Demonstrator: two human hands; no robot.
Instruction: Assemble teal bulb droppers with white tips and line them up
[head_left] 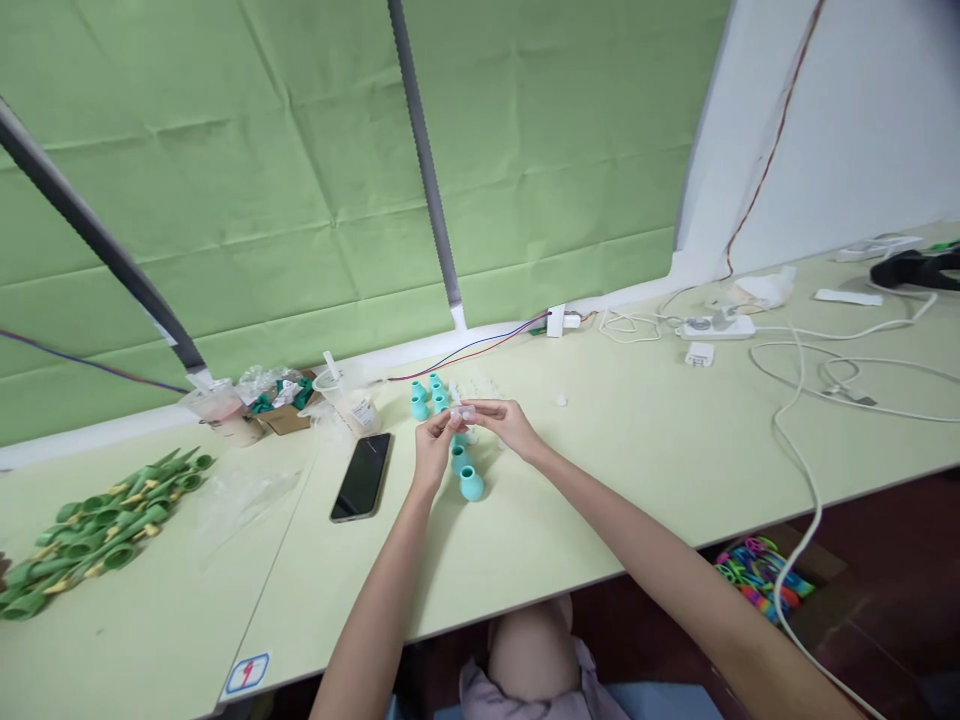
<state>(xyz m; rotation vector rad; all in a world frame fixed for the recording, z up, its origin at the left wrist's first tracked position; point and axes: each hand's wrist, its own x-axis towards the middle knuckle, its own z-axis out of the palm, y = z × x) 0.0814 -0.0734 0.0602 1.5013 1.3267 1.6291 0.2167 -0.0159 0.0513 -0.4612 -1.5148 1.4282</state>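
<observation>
My left hand and my right hand meet over the table, fingertips pinched on a small whitish translucent piece. Its exact kind is too small to make out. Below and behind the hands stand several turquoise vase-shaped pieces with open tops; the nearest turquoise piece is just under my left wrist, and another turquoise piece is among those farther back. Small clear-white parts lie just beyond my fingers. My hands hide some of the turquoise pieces.
A black phone lies left of my hands, with a drink cup behind it. Green tube-like pieces are heaped at far left. A power strip and white cables spread over the right side. A box of colourful items sits below the table.
</observation>
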